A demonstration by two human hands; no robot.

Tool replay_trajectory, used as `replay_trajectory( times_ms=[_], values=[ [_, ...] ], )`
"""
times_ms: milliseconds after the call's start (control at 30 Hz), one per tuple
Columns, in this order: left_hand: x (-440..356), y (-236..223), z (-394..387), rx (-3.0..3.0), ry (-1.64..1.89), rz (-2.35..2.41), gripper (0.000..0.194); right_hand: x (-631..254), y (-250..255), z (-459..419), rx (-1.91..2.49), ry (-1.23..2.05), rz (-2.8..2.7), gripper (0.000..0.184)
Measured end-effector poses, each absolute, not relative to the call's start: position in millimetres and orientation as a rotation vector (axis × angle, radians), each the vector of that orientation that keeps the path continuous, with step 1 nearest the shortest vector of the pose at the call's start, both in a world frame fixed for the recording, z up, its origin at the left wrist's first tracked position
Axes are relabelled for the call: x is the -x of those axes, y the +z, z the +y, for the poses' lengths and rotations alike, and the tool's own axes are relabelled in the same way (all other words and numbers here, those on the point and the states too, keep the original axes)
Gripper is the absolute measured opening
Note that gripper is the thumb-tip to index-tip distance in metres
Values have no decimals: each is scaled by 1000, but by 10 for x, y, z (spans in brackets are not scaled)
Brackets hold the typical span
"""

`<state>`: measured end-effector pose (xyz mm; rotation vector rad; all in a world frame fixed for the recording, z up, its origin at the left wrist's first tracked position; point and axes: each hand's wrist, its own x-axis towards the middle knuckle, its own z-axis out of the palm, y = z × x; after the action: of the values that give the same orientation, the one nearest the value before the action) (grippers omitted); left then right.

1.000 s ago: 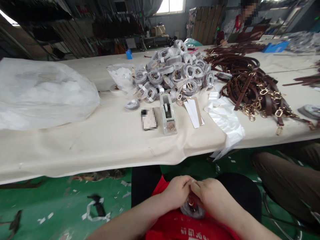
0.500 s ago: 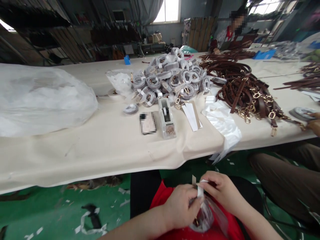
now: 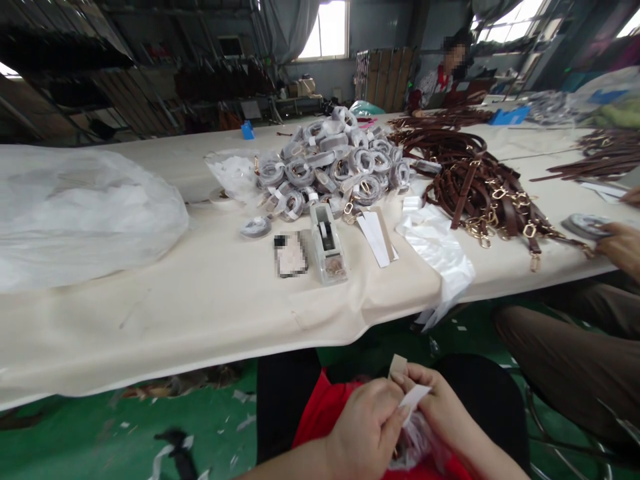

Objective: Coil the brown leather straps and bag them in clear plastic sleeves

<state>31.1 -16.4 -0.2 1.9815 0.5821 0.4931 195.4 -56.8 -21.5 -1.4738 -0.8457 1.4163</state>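
Observation:
Low in the view, over my lap, my left hand [image 3: 367,427] and my right hand [image 3: 433,403] are closed together around a small clear plastic bag [image 3: 417,443] with a coiled strap inside. A white paper strip [image 3: 413,399] sticks out between the fingers of both hands, and a brown paper backing tab [image 3: 397,365] stands up just above my right hand. On the table ahead lies a heap of bagged coiled straps [image 3: 333,167] and a tape dispenser [image 3: 325,243].
The cream-covered table [image 3: 200,300] also holds a big white plastic bag [image 3: 85,207], paper strips [image 3: 377,233], white sheets [image 3: 440,250] and a pile of brown leather straps [image 3: 480,183]. A co-worker's hand [image 3: 620,243] and legs are at right; another person sits far back.
My hands went from cupped shut on the bagged strap to pulling a white strip up out of it. The view has drifted right and tipped up a little.

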Motion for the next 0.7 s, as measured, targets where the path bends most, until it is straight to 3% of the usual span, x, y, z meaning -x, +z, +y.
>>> replay_trajectory(
  times_ms=[233,400,700],
  values=[
    [-299,-83,-135,-1903,439,789,35,-1946,-266,-657,1680,1061,-1048,43],
    [-401,-180,-66,-1756,388,952,37,-1992,-325,-593,1691,1112,-1135,37],
    [-460,-163,-114,-1563,453,1076,22,-2091,-12,-576,1542,1295,-1239,36]
  ],
)
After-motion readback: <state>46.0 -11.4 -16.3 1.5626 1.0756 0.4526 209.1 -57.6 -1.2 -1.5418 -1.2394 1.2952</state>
